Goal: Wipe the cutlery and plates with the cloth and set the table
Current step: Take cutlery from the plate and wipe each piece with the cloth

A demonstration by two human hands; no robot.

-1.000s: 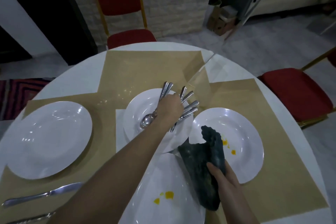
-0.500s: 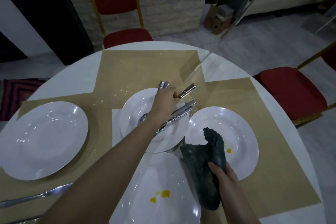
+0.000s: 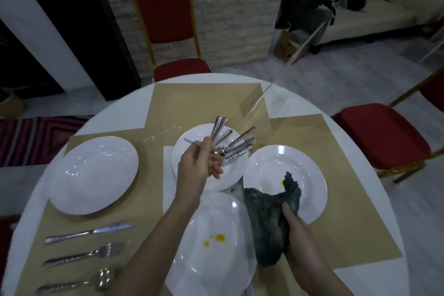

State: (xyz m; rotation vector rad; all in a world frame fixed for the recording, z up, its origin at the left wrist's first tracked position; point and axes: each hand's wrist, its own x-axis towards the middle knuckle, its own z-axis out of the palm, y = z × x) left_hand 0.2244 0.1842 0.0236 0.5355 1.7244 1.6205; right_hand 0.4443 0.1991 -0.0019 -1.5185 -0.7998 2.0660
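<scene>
My left hand is over the middle plate, pinching one thin piece of cutlery lifted from the pile of cutlery that lies on that plate. My right hand grips a dark cloth at the near edge of the right plate, which has a small yellow spot. The near plate carries yellow stains. A clean plate sits at the left. Below it lie a knife, a fork and a spoon side by side.
The round white table carries tan placemats. A red chair stands at the far side and another red chair at the right. A striped rug lies on the floor to the left.
My left hand went from pressing down on the cutlery pile to lifting one piece out of it. The view pulled back, showing the fork and spoon at the left. The right hand stayed put.
</scene>
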